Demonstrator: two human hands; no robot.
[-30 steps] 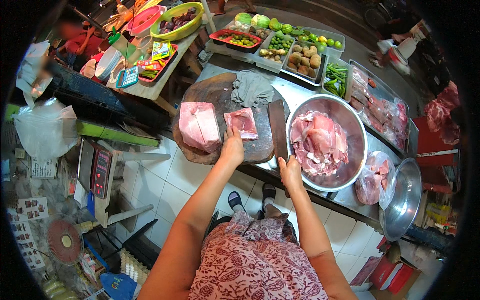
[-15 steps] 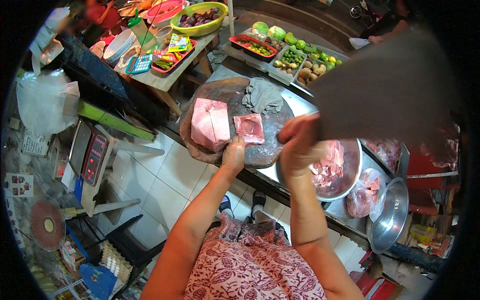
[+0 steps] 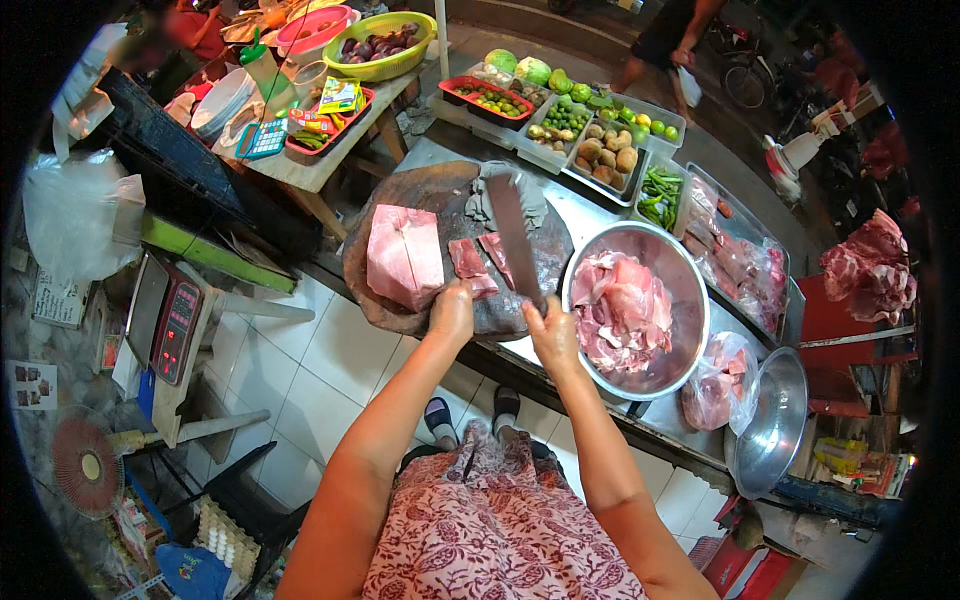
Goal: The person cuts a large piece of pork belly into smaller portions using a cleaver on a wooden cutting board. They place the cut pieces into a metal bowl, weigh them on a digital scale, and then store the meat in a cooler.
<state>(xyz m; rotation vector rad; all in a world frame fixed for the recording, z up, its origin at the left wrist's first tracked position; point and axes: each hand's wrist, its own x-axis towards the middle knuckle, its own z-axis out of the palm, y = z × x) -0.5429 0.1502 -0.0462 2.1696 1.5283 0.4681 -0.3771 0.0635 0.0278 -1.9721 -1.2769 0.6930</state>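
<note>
My right hand (image 3: 550, 335) grips the handle of a broad, dark cleaver (image 3: 514, 230), its blade angled over the right part of the round wooden chopping block (image 3: 370, 305). My left hand (image 3: 450, 312) has its curled fingers on the lower edge of a small flat meat piece (image 3: 468, 262). A second cut piece (image 3: 494, 256) lies beside it, partly under the blade. A large pink chunk of pork (image 3: 403, 250) with a slit rests on the block's left. A crumpled grey cloth (image 3: 484, 198) lies at the back, and a steel bowl (image 3: 697, 315) of sliced meat stands to the right.
Vegetable trays (image 3: 590, 150), a meat tray (image 3: 745, 255), a bagged meat (image 3: 712, 395) and a steel basin (image 3: 768, 430) surround the block. A scale (image 3: 165, 330) stands left. A side table (image 3: 330, 160) holds baskets. A passer-by (image 3: 670, 45) walks behind; other people (image 3: 195, 30) are farther back.
The cleaver rose from the block's right side, blurred half a second ago, and is now down over the small slab, which is in two pieces. A passer-by has appeared at the top.
</note>
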